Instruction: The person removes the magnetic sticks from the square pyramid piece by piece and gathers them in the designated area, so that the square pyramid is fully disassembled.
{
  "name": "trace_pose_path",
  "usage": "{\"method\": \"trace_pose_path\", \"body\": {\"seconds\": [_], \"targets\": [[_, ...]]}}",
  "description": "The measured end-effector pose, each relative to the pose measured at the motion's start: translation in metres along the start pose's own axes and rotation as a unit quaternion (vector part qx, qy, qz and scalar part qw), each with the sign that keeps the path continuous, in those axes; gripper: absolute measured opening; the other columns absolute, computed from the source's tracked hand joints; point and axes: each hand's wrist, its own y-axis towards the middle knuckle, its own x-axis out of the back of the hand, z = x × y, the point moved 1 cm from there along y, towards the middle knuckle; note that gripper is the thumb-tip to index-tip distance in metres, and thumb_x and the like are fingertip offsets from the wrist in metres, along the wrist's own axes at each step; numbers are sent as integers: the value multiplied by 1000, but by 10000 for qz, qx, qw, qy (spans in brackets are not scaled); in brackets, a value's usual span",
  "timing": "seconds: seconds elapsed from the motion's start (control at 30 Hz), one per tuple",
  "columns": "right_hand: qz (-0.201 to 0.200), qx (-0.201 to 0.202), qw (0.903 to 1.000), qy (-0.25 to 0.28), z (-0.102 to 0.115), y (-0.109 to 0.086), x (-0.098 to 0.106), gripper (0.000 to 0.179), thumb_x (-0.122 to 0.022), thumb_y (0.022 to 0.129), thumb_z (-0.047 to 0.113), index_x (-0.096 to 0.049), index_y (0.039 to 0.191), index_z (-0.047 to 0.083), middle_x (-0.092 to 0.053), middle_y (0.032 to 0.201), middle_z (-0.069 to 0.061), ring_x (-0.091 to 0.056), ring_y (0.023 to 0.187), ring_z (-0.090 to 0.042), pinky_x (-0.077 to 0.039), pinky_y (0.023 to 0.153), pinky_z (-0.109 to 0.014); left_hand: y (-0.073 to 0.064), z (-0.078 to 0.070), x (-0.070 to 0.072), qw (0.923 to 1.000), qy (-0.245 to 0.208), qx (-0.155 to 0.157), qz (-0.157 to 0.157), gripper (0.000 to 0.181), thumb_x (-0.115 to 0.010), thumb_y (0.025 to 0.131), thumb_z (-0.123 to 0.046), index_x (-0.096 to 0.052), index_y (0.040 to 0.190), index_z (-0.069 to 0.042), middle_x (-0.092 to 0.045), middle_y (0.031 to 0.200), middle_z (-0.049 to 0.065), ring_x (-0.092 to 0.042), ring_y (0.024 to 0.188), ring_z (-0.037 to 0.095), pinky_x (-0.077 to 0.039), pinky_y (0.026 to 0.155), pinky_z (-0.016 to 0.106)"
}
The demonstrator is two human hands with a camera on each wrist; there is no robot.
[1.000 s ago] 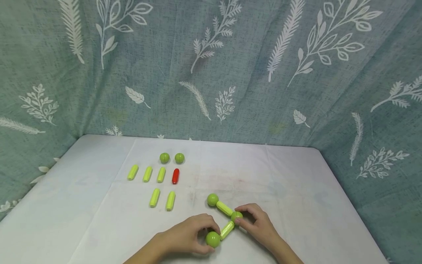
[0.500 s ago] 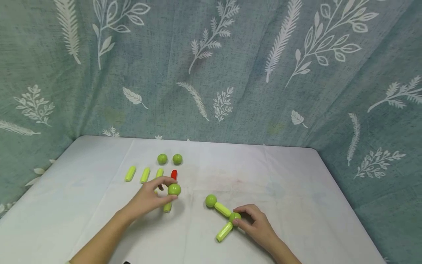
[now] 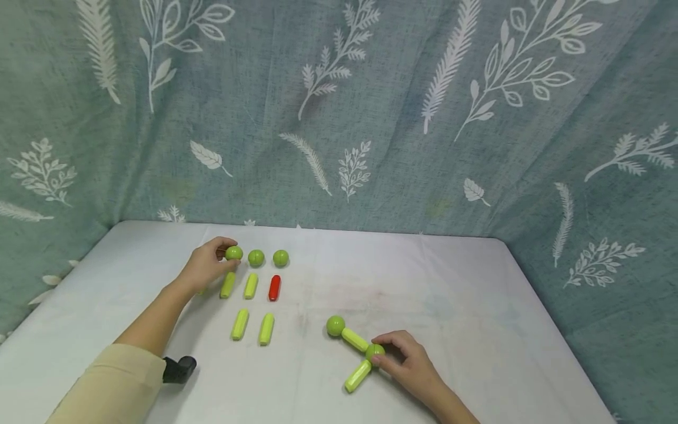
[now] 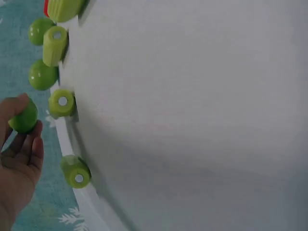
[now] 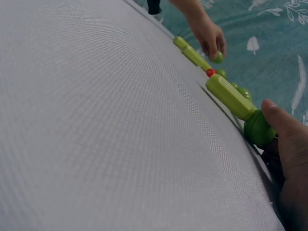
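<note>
My left hand (image 3: 205,263) pinches a green ball (image 3: 234,253) between thumb and fingers at the back left, beside two other green balls (image 3: 256,258). In the left wrist view this ball (image 4: 26,118) sits between the thumb and curled fingertips. At the front right my right hand (image 3: 410,364) pinches another green ball (image 3: 375,353), a joint with two yellow-green rods meeting it in a V. The upper rod (image 3: 355,340) leads to a green ball (image 3: 335,325); the lower rod (image 3: 358,377) has a bare outer end.
Below the back balls lie several yellow-green rods (image 3: 251,286) and one red rod (image 3: 274,288). Two more yellow-green rods (image 3: 266,329) lie nearer. Rod ends (image 4: 62,101) show round silver spots. A patterned curtain (image 3: 339,118) hangs behind the white-covered table (image 3: 450,294).
My left hand has carried the green ball from the lower rod's end to the back left, beside the other two balls. My right hand has kept its grip on the joint ball.
</note>
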Motion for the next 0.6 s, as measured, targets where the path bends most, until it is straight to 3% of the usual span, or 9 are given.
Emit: {"method": "trace_pose_path", "body": {"seconds": [0.2,0.4,0.6], "targets": [[-72,132,9999,-1,0,-1,-2,22,-72,83,18,-66,104,14,-63,101,7,-57,95,-9,-51,81,-25,18,14,-1,9985,73,509,200,50,-65,88,-13,-45,130,5,-46,129,29,-46,119,43,-42,96,51],[-74,172,9998,-33,-1,-1,-1,22,-73,83,17,-66,104,14,-63,101,8,-57,95,-9,-51,81,-25,25,21,-2,9975,162,592,350,54,-67,87,-13,-43,132,5,-46,128,29,-46,118,44,-42,95,51],[-36,170,9998,-91,-1,0,0,22,-72,84,17,-66,104,11,-64,101,7,-57,94,-10,-51,80,-26,23,19,3,9967,61,651,483,64,-68,87,-18,-37,139,4,-42,134,30,-41,124,45,-38,99,54]]}}
